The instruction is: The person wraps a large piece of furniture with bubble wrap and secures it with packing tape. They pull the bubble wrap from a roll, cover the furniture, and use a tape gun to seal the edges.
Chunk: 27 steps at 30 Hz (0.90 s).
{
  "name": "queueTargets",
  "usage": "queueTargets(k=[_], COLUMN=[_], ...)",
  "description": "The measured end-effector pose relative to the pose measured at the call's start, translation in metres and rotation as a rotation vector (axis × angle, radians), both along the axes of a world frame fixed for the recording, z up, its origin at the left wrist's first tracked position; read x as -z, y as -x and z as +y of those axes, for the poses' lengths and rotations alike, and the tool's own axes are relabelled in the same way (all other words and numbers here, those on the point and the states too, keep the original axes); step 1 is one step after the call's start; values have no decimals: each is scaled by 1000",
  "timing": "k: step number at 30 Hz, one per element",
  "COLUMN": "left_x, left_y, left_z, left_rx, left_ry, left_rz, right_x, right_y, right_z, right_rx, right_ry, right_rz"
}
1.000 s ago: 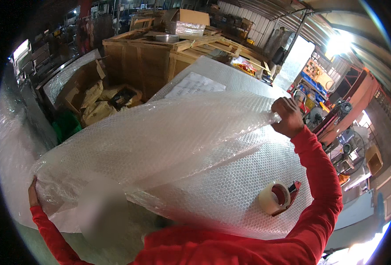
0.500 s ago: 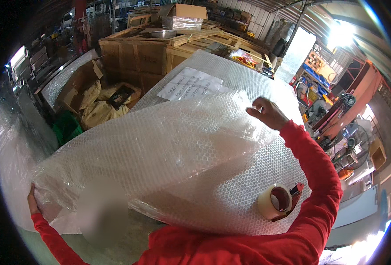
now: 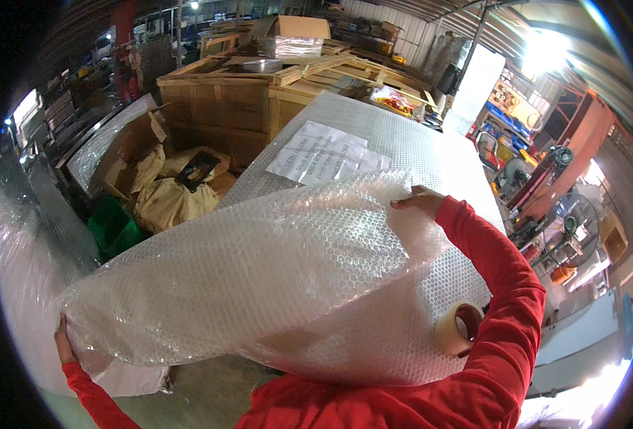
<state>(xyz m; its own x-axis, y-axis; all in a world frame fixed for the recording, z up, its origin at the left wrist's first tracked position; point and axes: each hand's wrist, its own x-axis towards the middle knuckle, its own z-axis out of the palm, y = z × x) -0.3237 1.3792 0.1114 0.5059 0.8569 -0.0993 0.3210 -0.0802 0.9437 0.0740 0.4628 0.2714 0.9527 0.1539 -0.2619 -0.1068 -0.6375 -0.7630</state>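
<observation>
A loose sheet of clear bubble wrap [image 3: 245,264] stretches from left to right in front of me, partly over a large flat piece wrapped in bubble wrap [image 3: 431,154]. At its far left end my left hand [image 3: 64,342] is closed on the edge, with some of the fingers hidden. My right hand [image 3: 418,201] grips the sheet's right end, thumb toward the left. Printed white paper sheets [image 3: 316,151] lie on the wrapped piece just beyond the loose sheet. A roll of packing tape [image 3: 454,329] rests beside my right forearm, which partly covers it.
Behind stands a big wooden crate [image 3: 216,107] topped with planks and an opened cardboard box [image 3: 295,39]. To the left are a carton holding brown packing paper [image 3: 170,204] and a green bin [image 3: 113,225]. A standing fan [image 3: 574,225] is on the right.
My right hand has come down slightly and closed on the wrap's right end. The loose sheet is pulled flatter, and my left hand sits a little lower. My right arm now covers more of the tape.
</observation>
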Motion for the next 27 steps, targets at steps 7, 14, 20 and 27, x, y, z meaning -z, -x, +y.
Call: queueTargets(k=[7, 14, 20, 27], left_x=[21, 8, 19, 81], left_y=[-46, -119, -152, -166], left_z=[52, 63, -24, -84], left_rx=[219, 187, 42, 643], left_ry=[161, -35, -143, 364], left_rz=[-226, -739, -720, -309], right_x=[-46, -181, -112, 164], right_y=[26, 226, 487, 599], right_z=[-23, -77, -115, -222], right_rx=[-42, 142, 358, 939], right_ry=[-238, -207, -306, -1015], right_rz=[-402, -1090, -1325, -1428])
